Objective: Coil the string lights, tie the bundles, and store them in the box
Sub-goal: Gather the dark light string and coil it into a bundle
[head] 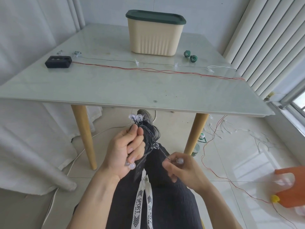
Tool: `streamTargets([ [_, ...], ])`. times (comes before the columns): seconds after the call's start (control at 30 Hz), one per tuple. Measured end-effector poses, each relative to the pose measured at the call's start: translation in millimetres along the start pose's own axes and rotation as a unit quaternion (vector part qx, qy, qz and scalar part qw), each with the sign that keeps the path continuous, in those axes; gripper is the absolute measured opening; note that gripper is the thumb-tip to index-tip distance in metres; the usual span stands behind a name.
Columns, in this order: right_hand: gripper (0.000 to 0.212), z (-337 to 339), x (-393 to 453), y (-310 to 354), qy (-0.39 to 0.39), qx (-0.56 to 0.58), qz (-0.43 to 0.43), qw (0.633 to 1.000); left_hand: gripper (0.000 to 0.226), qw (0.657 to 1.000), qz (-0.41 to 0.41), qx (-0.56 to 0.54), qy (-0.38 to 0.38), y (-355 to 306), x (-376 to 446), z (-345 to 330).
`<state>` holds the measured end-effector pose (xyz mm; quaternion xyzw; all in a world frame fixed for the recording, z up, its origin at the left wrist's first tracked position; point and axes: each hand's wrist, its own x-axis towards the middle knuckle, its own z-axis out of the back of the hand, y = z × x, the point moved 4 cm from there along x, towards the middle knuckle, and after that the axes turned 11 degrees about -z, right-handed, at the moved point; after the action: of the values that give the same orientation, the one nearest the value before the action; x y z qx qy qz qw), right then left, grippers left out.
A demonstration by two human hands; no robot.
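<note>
- A coiled bundle of string lights (145, 139) is held in the curled grip of the left hand (125, 151), over the lap.
- One bulb (179, 161) is pinched narrowly by the right hand (183, 171).
- Beyond, a black battery case (58, 61), red wire (148, 70) and lidded box (155, 33) are seen on the desk (115, 90).

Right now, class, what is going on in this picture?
A seated person is coiling a dark-wired string of lights over their lap. The left hand grips the gathered loops, with clear bulbs sticking out above and below the fist. The right hand pinches the loose end of the wire near one bulb. On the table stand the cream box, its green lid on, a black battery pack with red wire trailing to the floor, and two green rolls.
</note>
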<state>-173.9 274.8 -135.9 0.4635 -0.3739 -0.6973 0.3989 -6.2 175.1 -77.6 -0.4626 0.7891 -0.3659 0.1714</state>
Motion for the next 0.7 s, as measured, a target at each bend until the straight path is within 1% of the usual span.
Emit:
streamTargets([
  [0.1,0.028,23,-4,-6,-0.046,0.013,-0.021,0.999,0.033,0.998,-0.026,-0.032,-0.051,-4,3,12],
  [0.23,0.025,43,-11,-11,-0.071,-0.003,-0.05,0.996,0.036,0.979,-0.059,-0.053,-0.187,-1,8,32],
  [0.3,0.025,41,-16,-8,-0.074,-0.048,-0.057,0.994,0.033,0.968,-0.068,-0.04,-0.236,2,9,39],
  [0.37,0.025,32,-23,3,-0.051,-0.11,-0.048,0.991,0.031,0.964,-0.06,-0.018,-0.26,8,9,41],
  [0.43,0.028,21,-35,19,0.005,-0.129,-0.047,0.99,0.03,0.963,-0.055,-0.015,-0.263,12,9,38],
  [0.5,0.03,10,-47,37,0.074,-0.148,-0.042,0.985,0.03,0.969,-0.056,-0.022,-0.241,15,8,29],
  [0.53,0.029,5,-52,45,0.1,-0.169,-0.036,0.98,0.031,0.974,-0.047,-0.023,-0.218,16,7,23],
  [0.6,0.025,-2,-59,57,0.128,-0.211,-0.022,0.969,0.036,0.985,0.007,-0.033,-0.168,22,5,11],
  [0.63,0.024,-5,-61,63,0.135,-0.226,-0.012,0.965,0.034,0.988,0.034,-0.037,-0.143,26,4,6],
  [0.7,0.022,-6,-65,72,0.147,-0.234,0.005,0.961,0.017,0.995,0.055,-0.022,-0.085,33,3,-1],
])
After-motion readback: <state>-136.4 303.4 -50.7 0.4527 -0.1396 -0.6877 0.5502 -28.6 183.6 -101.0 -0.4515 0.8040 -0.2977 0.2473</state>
